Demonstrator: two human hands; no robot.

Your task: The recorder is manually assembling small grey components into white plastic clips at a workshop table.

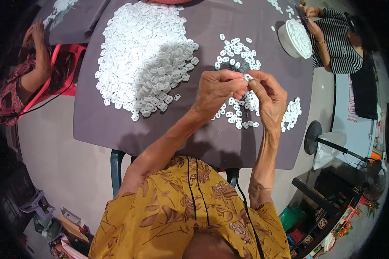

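Note:
Over the right part of the table my two hands meet at the fingertips. My right hand (270, 95) pinches a small white plastic piece (248, 77) with dark holes between thumb and fingers. My left hand (215, 91) is closed in a pinch against that piece's left edge; what sits between its fingertips is too small to make out. Under and around the hands lie loose white pieces (235, 118) of the same kind, with thin dark wire-like bits (243, 65) among those just beyond. My hands hide part of this scatter.
A large heap of white pieces (138, 56) covers the table's (103, 137) left middle. A small pile (292, 113) lies at the right edge, and a white tub (289, 45) of pieces stands far right. One person (339, 41) works at right, another (36, 64) sits at left.

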